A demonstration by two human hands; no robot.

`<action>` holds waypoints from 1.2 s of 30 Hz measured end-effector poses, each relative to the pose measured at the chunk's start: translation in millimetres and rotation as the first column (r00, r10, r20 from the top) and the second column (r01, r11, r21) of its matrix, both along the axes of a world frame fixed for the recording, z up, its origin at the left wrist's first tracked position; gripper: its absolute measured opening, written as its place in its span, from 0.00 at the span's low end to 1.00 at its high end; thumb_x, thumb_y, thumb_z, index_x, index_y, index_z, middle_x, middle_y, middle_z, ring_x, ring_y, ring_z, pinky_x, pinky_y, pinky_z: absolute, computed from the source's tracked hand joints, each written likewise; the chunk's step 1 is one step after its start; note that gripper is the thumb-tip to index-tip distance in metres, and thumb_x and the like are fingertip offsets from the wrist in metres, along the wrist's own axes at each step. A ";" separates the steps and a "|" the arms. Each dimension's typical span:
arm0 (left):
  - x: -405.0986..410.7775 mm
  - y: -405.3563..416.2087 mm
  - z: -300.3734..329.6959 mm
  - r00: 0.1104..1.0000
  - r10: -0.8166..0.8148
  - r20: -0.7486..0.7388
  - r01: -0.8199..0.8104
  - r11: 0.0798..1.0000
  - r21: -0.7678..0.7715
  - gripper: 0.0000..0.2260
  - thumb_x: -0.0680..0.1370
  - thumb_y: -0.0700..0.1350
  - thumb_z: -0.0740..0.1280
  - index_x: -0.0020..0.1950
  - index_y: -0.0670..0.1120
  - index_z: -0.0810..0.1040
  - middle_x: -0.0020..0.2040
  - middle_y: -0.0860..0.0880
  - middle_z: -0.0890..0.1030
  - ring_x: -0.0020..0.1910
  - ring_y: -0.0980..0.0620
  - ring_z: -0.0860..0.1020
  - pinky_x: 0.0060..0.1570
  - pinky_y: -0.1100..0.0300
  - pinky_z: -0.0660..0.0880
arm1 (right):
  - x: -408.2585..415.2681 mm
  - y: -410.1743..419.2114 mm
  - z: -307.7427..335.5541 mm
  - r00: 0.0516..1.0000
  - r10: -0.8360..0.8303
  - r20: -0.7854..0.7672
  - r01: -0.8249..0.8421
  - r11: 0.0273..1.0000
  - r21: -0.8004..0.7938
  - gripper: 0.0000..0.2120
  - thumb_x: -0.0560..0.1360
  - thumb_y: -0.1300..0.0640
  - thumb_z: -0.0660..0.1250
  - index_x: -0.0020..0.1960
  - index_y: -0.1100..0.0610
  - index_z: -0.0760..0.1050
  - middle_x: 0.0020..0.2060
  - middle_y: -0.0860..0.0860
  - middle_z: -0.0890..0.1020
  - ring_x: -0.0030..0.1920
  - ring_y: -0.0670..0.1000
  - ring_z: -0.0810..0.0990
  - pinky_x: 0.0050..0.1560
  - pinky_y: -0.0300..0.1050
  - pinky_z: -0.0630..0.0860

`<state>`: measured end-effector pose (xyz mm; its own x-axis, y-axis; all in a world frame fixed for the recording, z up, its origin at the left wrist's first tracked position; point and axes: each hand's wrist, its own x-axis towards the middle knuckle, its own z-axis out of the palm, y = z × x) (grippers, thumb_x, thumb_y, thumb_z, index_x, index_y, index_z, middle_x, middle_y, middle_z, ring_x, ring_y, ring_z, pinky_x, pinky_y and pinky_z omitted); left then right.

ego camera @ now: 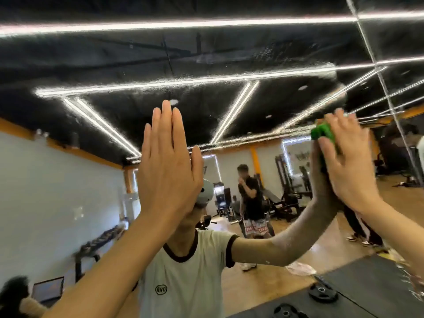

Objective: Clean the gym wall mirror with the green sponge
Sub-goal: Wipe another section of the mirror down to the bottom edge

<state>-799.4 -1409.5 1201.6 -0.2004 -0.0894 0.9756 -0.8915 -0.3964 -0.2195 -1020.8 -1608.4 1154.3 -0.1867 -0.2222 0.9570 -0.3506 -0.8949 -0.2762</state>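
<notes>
The gym wall mirror (229, 53) fills the view, and its upper part looks wet and streaky. My left hand (167, 161) lies flat against the glass at the centre, fingers straight and together. Up at the right, my right hand (346, 161) holds the green sponge (322, 131) against the mirror. The fingers lie over the sponge and the thumb comes round its near edge. Most of the sponge is hidden behind that hand, and its reflection meets it in the glass.
A vertical seam (378, 72) between mirror panels runs just right of the sponge. The glass reflects me, a person in a black shirt (250, 198), gym machines, a dumbbell rack (98, 244) and weight plates (323, 292) on a dark mat.
</notes>
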 end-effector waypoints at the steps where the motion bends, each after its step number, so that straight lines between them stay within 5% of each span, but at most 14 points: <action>1: 0.1 0.5 -0.2 1.000 0.001 -0.001 -0.001 1.000 -0.002 0.29 0.84 0.51 0.51 0.82 0.38 0.53 0.83 0.40 0.53 0.82 0.44 0.50 0.81 0.49 0.49 | -2.5 -1.3 2.4 0.996 -0.002 0.084 -0.003 0.998 0.068 0.24 0.86 0.52 0.54 0.80 0.56 0.60 0.81 0.52 0.56 0.81 0.51 0.48 0.80 0.49 0.39; 5: 0.1 0.8 -0.3 1.000 0.028 -0.001 -0.028 1.000 0.001 0.29 0.84 0.51 0.50 0.82 0.38 0.53 0.83 0.41 0.53 0.82 0.45 0.50 0.81 0.49 0.48 | 30.4 25.5 19.5 0.974 0.023 0.227 -0.054 0.990 0.128 0.21 0.86 0.53 0.53 0.79 0.55 0.63 0.81 0.52 0.57 0.81 0.52 0.48 0.80 0.53 0.40; 9: -0.4 1.6 0.9 0.998 0.057 -0.006 -0.057 0.998 0.015 0.29 0.84 0.51 0.49 0.83 0.39 0.52 0.83 0.42 0.52 0.82 0.46 0.49 0.80 0.57 0.40 | 61.5 50.0 29.0 0.961 -0.047 -0.273 -0.075 0.904 -0.420 0.24 0.86 0.47 0.48 0.76 0.56 0.67 0.77 0.52 0.65 0.79 0.51 0.54 0.80 0.48 0.43; 11: 0.1 3.1 1.0 0.999 0.053 -0.010 -0.053 0.998 0.020 0.29 0.84 0.51 0.50 0.83 0.40 0.51 0.83 0.43 0.52 0.83 0.48 0.47 0.78 0.61 0.37 | 43.9 29.9 38.6 0.900 -0.172 -0.401 -0.081 0.838 -0.540 0.27 0.86 0.45 0.46 0.77 0.58 0.66 0.77 0.53 0.65 0.79 0.52 0.55 0.80 0.49 0.45; 16: -4.9 2.7 0.6 1.000 0.002 0.001 -0.002 1.000 0.013 0.30 0.83 0.54 0.49 0.83 0.42 0.53 0.83 0.45 0.53 0.79 0.61 0.41 0.78 0.63 0.39 | -32.5 -51.8 56.6 0.989 -0.073 -0.130 0.045 0.979 -0.201 0.25 0.86 0.48 0.49 0.79 0.58 0.62 0.80 0.55 0.60 0.81 0.54 0.53 0.79 0.62 0.50; 20: -1.5 -0.4 2.1 0.999 -0.002 -0.045 0.002 1.000 0.010 0.30 0.83 0.55 0.49 0.83 0.42 0.53 0.83 0.45 0.53 0.81 0.56 0.45 0.80 0.50 0.47 | -30.1 -41.3 65.5 0.997 0.010 0.078 -0.009 1.000 -0.009 0.22 0.87 0.53 0.51 0.77 0.60 0.64 0.80 0.55 0.60 0.81 0.54 0.51 0.80 0.58 0.48; 22: 0.0 -1.4 2.3 0.998 -0.001 -0.056 0.001 1.000 0.009 0.29 0.83 0.54 0.51 0.83 0.43 0.55 0.83 0.44 0.54 0.82 0.48 0.50 0.79 0.41 0.52 | 0.1 -11.8 59.6 0.999 -0.005 -0.037 -0.004 0.972 -0.233 0.21 0.84 0.55 0.52 0.74 0.60 0.68 0.76 0.56 0.67 0.78 0.56 0.59 0.80 0.57 0.54; 24: -6.9 -4.4 5.3 0.998 0.028 -0.062 -0.029 0.999 -0.015 0.29 0.83 0.53 0.52 0.82 0.41 0.57 0.82 0.43 0.57 0.81 0.44 0.54 0.78 0.43 0.53 | 27.4 8.0 55.4 0.944 -0.146 -0.295 -0.047 0.826 -0.561 0.21 0.82 0.55 0.56 0.72 0.61 0.72 0.72 0.58 0.73 0.75 0.58 0.66 0.77 0.54 0.57; 27: -31.6 -18.6 16.1 0.997 -0.026 -0.079 0.022 0.998 -0.052 0.31 0.82 0.55 0.52 0.82 0.41 0.57 0.82 0.44 0.57 0.81 0.54 0.49 0.79 0.48 0.50 | 21.9 -3.6 74.0 0.836 -0.328 -0.440 -0.124 0.668 -0.734 0.25 0.83 0.49 0.54 0.75 0.61 0.69 0.75 0.57 0.70 0.77 0.57 0.64 0.77 0.52 0.53; 29: -48.5 -34.3 24.7 0.996 -0.056 -0.071 0.053 0.997 -0.047 0.31 0.82 0.55 0.52 0.82 0.41 0.57 0.82 0.45 0.57 0.81 0.55 0.49 0.80 0.51 0.47 | -1.9 -27.2 86.8 0.874 -0.265 -0.407 -0.072 0.758 -0.648 0.26 0.84 0.48 0.52 0.76 0.60 0.67 0.76 0.56 0.68 0.78 0.56 0.61 0.78 0.51 0.51; 32: -66.9 -56.0 30.1 0.995 -0.059 -0.085 0.057 0.998 -0.028 0.31 0.82 0.54 0.51 0.82 0.41 0.56 0.83 0.46 0.56 0.82 0.50 0.51 0.78 0.60 0.41 | -44.9 -70.5 100.0 0.984 -0.114 -0.134 0.065 0.943 -0.326 0.25 0.84 0.46 0.48 0.72 0.60 0.70 0.70 0.57 0.73 0.74 0.57 0.66 0.79 0.54 0.51; 36: -73.2 -71.9 29.8 0.996 -0.030 -0.084 0.026 0.999 -0.046 0.30 0.83 0.54 0.50 0.82 0.41 0.54 0.83 0.45 0.54 0.82 0.48 0.51 0.78 0.62 0.39 | -41.3 -64.5 108.2 0.991 -0.083 0.107 0.088 0.995 -0.042 0.25 0.86 0.49 0.46 0.74 0.62 0.68 0.75 0.58 0.68 0.78 0.58 0.60 0.80 0.55 0.45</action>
